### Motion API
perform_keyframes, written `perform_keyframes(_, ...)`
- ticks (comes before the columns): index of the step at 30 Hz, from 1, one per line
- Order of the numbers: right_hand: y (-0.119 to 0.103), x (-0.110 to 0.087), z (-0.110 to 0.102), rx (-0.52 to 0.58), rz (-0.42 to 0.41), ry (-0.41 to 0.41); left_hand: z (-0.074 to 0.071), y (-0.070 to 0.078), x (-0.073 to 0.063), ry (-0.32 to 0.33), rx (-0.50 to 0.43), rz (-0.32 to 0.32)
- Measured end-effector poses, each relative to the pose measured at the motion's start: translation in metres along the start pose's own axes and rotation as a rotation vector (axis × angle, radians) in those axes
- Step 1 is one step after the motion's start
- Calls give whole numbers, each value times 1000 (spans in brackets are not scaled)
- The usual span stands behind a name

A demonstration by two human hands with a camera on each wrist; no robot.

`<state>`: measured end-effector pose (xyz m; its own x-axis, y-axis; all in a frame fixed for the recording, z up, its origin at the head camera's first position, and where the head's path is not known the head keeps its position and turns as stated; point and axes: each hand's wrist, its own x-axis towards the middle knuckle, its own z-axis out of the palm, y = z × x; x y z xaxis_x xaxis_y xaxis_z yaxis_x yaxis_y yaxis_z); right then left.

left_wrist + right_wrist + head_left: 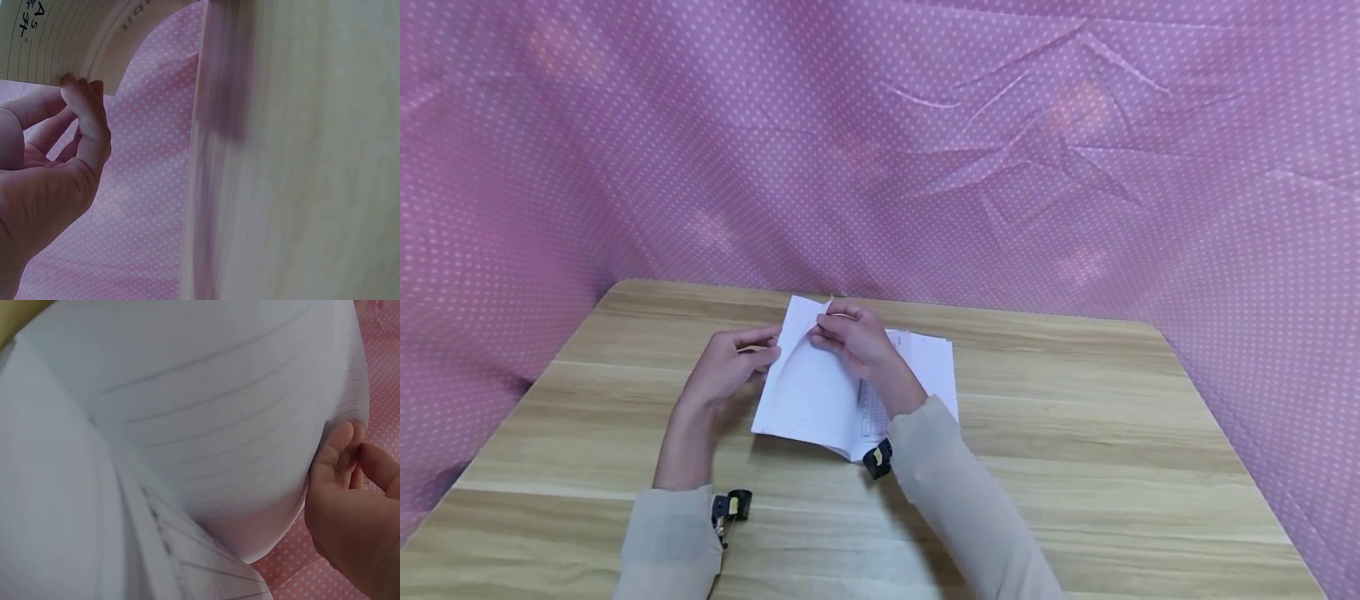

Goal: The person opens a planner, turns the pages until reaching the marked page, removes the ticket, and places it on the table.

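An open notebook [820,383] with lined white pages is held up at its left side, tilted above the table. My left hand [730,367] grips the notebook's left edge between thumb and fingers. From the left wrist view, the left hand [62,144] pinches a bent cover [81,37] printed with "A5" and other lettering. My right hand [857,337] reaches across the pages and pinches a curling page near its top corner. Close up in the right wrist view, that page [237,444] bows outward, and the right hand's [350,500] fingertips meet at its edge.
A wood-grain table [1075,467] lies under the notebook. Pink dotted cloth [880,167] hangs behind the table and along both sides. Small black cameras are strapped at both wrists, by the beige sleeves [670,533].
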<state>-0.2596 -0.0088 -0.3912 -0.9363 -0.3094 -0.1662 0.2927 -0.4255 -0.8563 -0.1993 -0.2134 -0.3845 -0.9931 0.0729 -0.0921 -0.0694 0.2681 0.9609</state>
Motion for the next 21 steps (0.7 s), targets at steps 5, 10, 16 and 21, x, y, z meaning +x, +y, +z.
perform_keyframes(5,3,2,2,-17,17,9,1,0,-2,0,-7,-14)
perform_keyframes(10,4,5,6,-26,42,19,2,0,-2,13,-12,-23)
perform_keyframes(16,2,10,13,-56,61,41,1,1,-1,12,-35,-18)
perform_keyframes(21,0,14,17,-95,71,50,1,2,0,2,-44,-17)
